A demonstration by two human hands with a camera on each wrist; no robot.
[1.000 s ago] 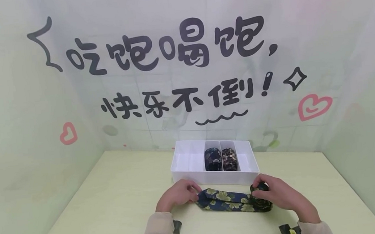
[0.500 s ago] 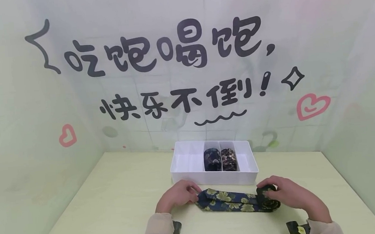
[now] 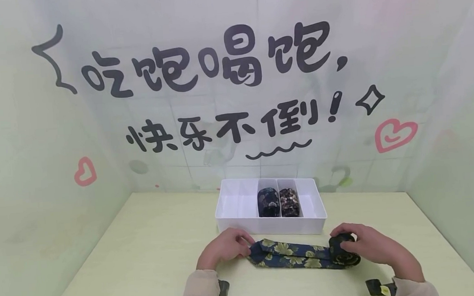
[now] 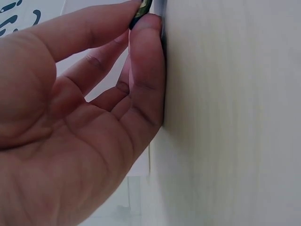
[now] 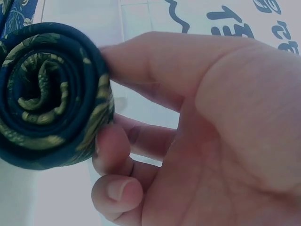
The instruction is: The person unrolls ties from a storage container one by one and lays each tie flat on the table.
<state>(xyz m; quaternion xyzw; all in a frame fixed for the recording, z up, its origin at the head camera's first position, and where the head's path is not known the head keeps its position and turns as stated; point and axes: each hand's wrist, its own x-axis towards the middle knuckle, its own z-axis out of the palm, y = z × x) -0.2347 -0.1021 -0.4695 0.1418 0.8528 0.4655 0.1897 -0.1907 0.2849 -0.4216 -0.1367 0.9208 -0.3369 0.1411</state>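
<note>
A navy necktie [image 3: 291, 254] with yellow-green flowers lies lengthwise on the table, its right end wound into a roll [image 3: 344, 250]. At the pointed left tip, my left hand [image 3: 229, 245] pinches the fabric; the left wrist view has a small patterned bit of the tie [image 4: 141, 14] between thumb and finger. My right hand [image 3: 371, 244] holds the roll from its right side. Seen end-on in the right wrist view, the rolled tie [image 5: 51, 99] shows spiral layers, with my thumb [image 5: 141, 59] on one side and curled fingertips against the other.
Just behind the tie stands a white divided box [image 3: 271, 226]. Its middle compartments hold a dark floral rolled tie [image 3: 269, 202] and a brown floral rolled tie [image 3: 289, 202]. A printed curtain wall [image 3: 230, 167] rises behind the table [image 3: 145, 255].
My right hand has shifted to the right with the roll, and a longer flat stretch of tie shows between the hands. The left hand has stayed at the tip.
</note>
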